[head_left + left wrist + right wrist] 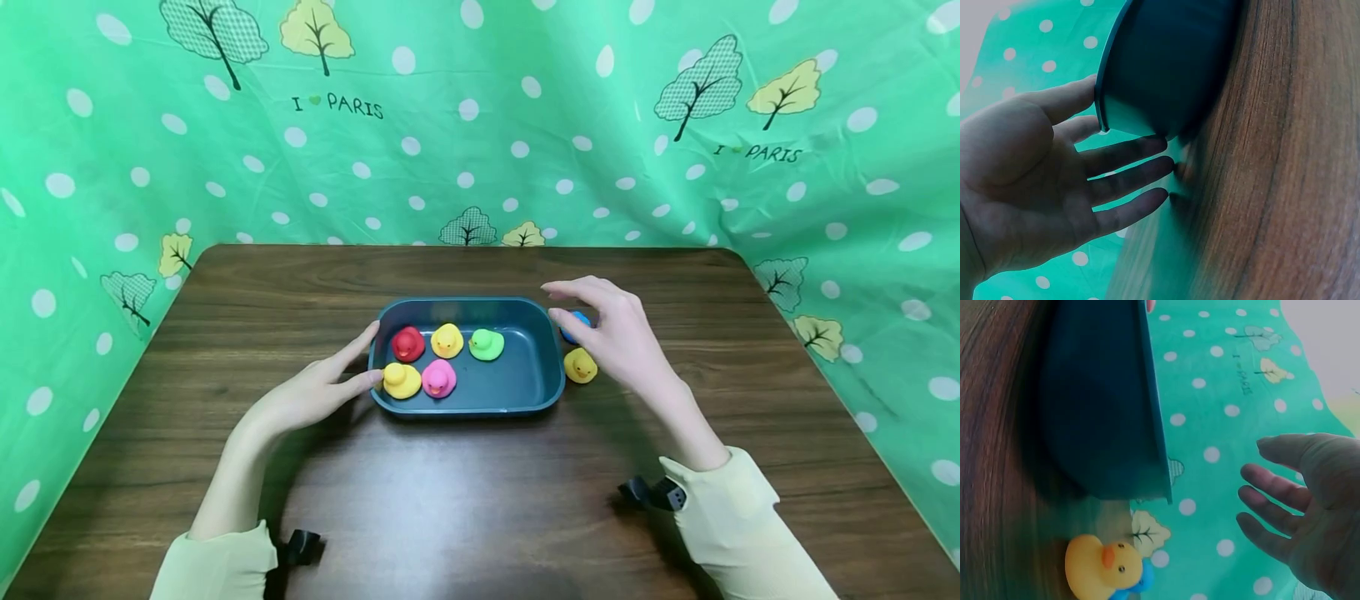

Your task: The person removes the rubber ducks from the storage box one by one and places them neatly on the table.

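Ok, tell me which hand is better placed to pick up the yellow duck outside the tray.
Probably the right hand: it hovers empty near that yellow duck. The left hand touches the opposite end of the tray and would have to reach across.

Pale green it is; left sleeve (213, 568) gathered at its end, right sleeve (738, 517) softly creased! And just beside them, all black; a blocky left fitting (303, 547), a boxy right fitting (669, 494) with tiny pale marks.
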`<state>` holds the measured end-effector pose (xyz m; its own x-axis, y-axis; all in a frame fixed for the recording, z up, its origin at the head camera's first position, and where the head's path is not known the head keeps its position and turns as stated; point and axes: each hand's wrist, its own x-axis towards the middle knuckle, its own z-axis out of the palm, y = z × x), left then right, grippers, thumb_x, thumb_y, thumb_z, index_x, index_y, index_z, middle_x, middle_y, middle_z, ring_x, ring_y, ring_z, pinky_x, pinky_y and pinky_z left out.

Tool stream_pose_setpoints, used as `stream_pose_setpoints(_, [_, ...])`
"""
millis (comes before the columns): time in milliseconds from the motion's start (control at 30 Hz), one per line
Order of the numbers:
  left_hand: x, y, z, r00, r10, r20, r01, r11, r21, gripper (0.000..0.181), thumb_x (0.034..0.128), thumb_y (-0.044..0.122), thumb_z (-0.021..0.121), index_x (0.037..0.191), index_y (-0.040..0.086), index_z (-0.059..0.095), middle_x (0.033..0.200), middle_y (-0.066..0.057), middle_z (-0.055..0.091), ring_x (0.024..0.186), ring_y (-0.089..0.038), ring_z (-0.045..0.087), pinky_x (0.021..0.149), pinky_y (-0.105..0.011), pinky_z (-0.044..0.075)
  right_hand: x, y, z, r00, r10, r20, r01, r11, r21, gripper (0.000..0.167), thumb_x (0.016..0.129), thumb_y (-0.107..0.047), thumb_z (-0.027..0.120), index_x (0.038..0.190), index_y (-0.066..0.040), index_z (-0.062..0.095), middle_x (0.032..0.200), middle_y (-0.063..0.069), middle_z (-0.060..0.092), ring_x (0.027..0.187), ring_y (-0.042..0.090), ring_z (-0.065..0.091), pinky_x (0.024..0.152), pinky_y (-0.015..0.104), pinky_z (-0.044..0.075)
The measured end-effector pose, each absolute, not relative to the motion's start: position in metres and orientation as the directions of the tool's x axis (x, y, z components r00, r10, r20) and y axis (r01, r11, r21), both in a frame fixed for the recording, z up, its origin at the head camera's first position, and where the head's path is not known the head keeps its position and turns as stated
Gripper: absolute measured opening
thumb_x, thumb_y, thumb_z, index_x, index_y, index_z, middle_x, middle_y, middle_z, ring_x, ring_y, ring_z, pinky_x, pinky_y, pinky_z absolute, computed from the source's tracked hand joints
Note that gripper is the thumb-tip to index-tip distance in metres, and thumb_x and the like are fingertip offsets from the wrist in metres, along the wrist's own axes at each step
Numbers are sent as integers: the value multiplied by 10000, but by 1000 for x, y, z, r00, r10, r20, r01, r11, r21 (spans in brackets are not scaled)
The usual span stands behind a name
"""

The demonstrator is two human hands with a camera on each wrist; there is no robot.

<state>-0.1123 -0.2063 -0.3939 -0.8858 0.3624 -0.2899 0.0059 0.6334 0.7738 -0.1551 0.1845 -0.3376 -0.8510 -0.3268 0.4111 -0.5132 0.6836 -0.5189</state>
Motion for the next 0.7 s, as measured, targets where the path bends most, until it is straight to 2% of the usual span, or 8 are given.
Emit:
stream_pose_setpoints(100, [-112,-206,-393,-884,373,-282,20,634,773,769,1054,523,502,1650,421,27,1715,-158,232,1577,-443,214,1186,-721,285,-157,179,-340,-860,-346,375,-505,683,-527,337,949,-153,753,1285,-154,727,1202,31,754,1106,202,667,832,312,541])
stream_pose_setpoints(233, [-111,-206,-393,-885,377,-274,31,633,773,767,1054,518,506,1651,418,35,1710,-163,245,1575,-442,221,1187,-720,283,-161,172,-343,-861,-371,347,-507,671,-541,337,961,-174,740,1297,-156,721,1237,36,747,1135,234,665,890,420,557])
stream_pose_setpoints(500, [-111,-207,-392,-887,371,-274,24,630,776,775,1049,527,513,1649,424,36,1706,-169,251,1575,-438,221,1190,-717,284,-167,158,-343,-858,-415,304,-514,660,-549,328,957,-173,746,1284,-161,729,1240,33,742,1109,239,664,864,426,567])
stream_pose_setpoints(700, [-112,-206,-392,-886,378,-268,36,633,773,767,1054,528,502,1653,410,38,1717,-151,227,1582,-433,207,1202,-714,263,-171,148,-346,-856,-450,254,-512,674,-533,329,964,-194,738,1292,-157,723,1261,34,737,1192,230,664,993,461,566])
